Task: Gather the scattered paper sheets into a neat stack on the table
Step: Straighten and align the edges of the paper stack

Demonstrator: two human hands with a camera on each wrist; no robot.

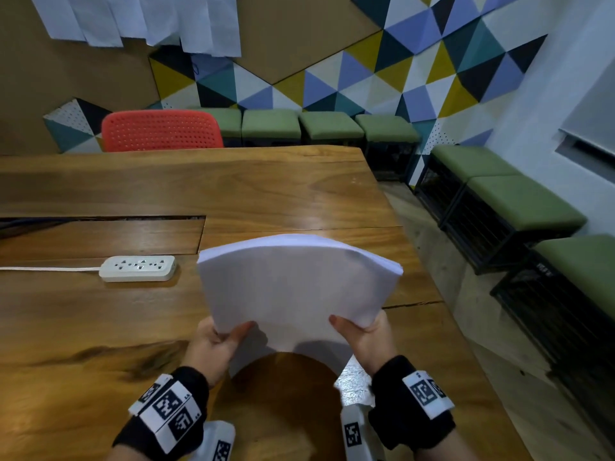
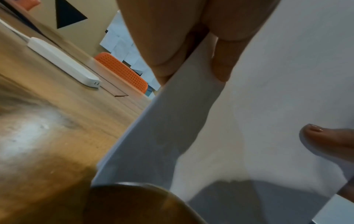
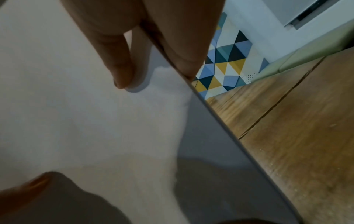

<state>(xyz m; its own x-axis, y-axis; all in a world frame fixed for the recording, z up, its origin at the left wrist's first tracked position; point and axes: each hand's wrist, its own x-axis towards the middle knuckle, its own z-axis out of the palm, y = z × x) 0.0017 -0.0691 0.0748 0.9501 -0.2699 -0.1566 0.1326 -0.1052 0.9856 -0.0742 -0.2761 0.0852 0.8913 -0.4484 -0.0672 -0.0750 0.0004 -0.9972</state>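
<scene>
The wooden table [image 1: 299, 191] lies under and in front of my two hands; above it I hold the paper stack [image 1: 296, 287], all gathered and lifted off the wood, its far edge bowed upward away from me and its near corners in my grip; my left hand [image 1: 213, 344] pinches the near left corner, thumb on top and fingers below, and my right hand [image 1: 366, 337] pinches the near right corner in the same way. In the left wrist view my left thumb presses on the top sheet, so the pinch looks firm. I judge the sheets are collected and what remains is to square them and lay them down; the risk is that the far edge, which already fans a little at its right corner, slides apart if I loosen one thumb, because nothing supports that end; also, if I lower the stack while it is bent, the curve may spring and push the top sheets out of line. To the left of my left hand, near but not touching the paper, lies a white power strip [image 1: 138, 268] with its cable; it could catch the stack if I set it down too far left; beyond it a red chair [image 1: 161, 130] stands behind the table, well apart.
</scene>
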